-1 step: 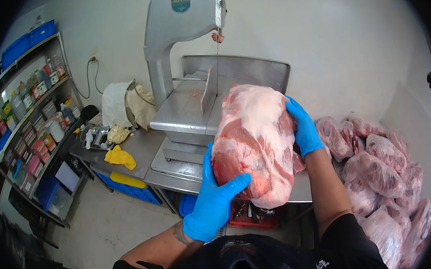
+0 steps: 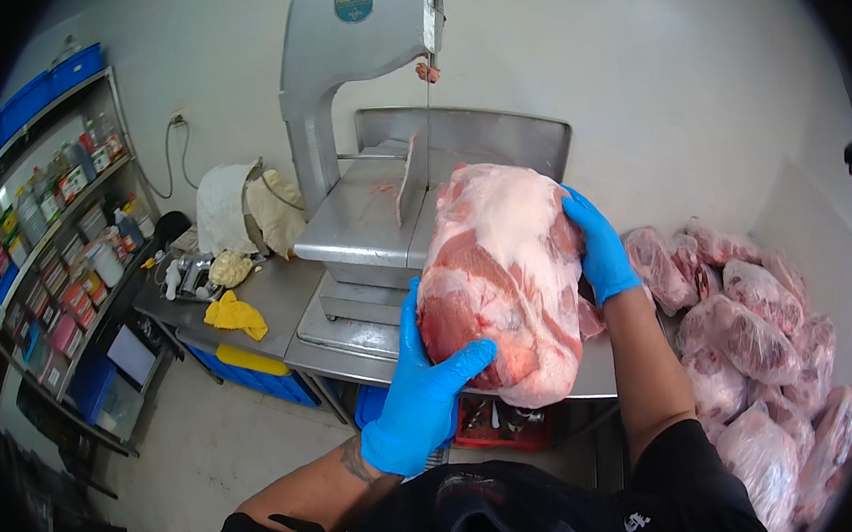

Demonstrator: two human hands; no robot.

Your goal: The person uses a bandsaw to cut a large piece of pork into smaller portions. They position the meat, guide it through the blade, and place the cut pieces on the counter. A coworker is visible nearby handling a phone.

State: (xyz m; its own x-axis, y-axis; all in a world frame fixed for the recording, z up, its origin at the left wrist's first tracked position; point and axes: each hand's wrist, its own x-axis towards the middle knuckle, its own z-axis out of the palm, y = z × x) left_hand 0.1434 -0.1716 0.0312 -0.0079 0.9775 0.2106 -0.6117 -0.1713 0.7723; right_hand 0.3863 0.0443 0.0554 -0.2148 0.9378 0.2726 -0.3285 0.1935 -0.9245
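Note:
A large raw cut of meat, pink with a white fat cap, is gripped between my two blue-gloved hands. My left hand holds its near left end, with the thumb lying over the top. On the far right side, my right hand presses against the meat, its fingertips partly hidden behind it. Directly beyond stands a grey meat band saw with a thin upright blade. The meat covers the right part of the saw's metal table. An upright guide plate stands left of the blade.
Several plastic-wrapped meat pieces are piled at the right. A red crate sits below the table. On the left counter lie a yellow cloth and a metal machine part. A stocked shelf lines the left wall.
Hardly anything differs. The view has shifted slightly, while both hands keep their hold on the meat cut.

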